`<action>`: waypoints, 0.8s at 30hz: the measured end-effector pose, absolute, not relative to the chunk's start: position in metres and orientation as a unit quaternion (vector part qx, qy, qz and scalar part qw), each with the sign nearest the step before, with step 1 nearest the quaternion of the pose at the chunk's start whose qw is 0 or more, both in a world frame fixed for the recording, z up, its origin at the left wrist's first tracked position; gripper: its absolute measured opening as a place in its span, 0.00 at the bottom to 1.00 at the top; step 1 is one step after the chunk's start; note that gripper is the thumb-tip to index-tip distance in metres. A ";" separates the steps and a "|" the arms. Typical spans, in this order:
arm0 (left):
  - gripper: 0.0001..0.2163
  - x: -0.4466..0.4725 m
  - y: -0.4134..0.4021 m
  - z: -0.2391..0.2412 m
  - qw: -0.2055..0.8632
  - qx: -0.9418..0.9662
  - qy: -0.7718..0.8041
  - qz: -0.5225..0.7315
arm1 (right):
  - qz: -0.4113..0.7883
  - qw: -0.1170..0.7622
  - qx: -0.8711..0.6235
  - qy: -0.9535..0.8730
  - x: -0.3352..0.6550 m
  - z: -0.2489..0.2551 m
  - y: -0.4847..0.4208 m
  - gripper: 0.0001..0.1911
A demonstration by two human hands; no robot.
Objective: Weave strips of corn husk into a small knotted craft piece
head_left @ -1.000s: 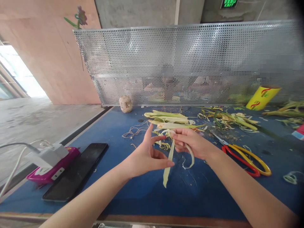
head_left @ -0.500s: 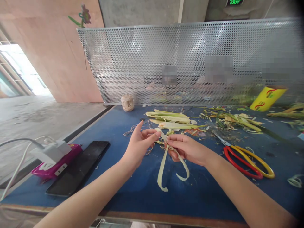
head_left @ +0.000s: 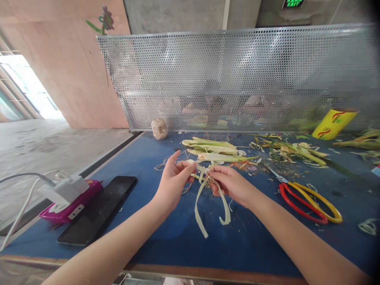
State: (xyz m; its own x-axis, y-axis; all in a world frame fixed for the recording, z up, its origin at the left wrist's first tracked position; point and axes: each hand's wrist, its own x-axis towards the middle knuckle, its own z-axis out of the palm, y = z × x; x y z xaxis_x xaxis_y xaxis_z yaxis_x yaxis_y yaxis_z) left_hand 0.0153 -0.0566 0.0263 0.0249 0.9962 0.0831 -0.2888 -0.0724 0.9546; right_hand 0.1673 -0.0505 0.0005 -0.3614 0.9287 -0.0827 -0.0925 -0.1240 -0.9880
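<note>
Over the middle of the blue table, my left hand (head_left: 175, 180) pinches one end of a pale leaf strip (head_left: 200, 209) between thumb and forefinger. My right hand (head_left: 230, 184) grips the knotted part of the pale strips, fingers closed. Two loose ends hang down below the knot and curl toward me. A thin braided cord (head_left: 196, 176) shows between the hands, partly covered by the fingers. Just beyond them lies a pile of pale green leaf pieces (head_left: 212, 148). Red-and-yellow-handled scissors (head_left: 310, 200) lie to the right of my right forearm.
At the left are a black phone (head_left: 99, 211) and a magenta power strip (head_left: 75, 204) with a white plug. A wrapped roll of twine (head_left: 159, 128) stands near the perforated metal screen (head_left: 178, 79). Plant scraps (head_left: 297, 150) and a yellow tube (head_left: 335, 123) are at the back right.
My left hand has drawn its end of the strip slightly left, away from the right hand. The hanging ends have swung left. My right hand has shifted slightly left.
</note>
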 end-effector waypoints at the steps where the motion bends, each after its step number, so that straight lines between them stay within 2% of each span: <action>1: 0.38 0.017 -0.058 0.026 0.560 0.460 0.391 0.567 | 0.632 0.402 -0.398 -0.530 0.167 0.001 -0.051 0.11; 5: 0.41 0.021 -0.060 0.021 0.585 0.487 0.393 0.515 | 0.596 0.392 -0.396 -0.579 0.166 0.004 -0.054 0.10; 11: 0.41 0.018 -0.055 0.018 0.557 0.475 0.407 0.546 | 0.553 0.379 -0.378 -0.639 0.163 0.010 -0.060 0.11; 19: 0.40 0.020 -0.058 0.021 0.554 0.476 0.367 0.576 | 0.404 0.505 -0.436 -0.626 0.166 0.001 -0.049 0.06; 24: 0.39 0.024 -0.062 0.020 0.573 0.486 0.368 0.548 | 0.423 0.517 -0.385 -0.637 0.166 0.003 -0.051 0.04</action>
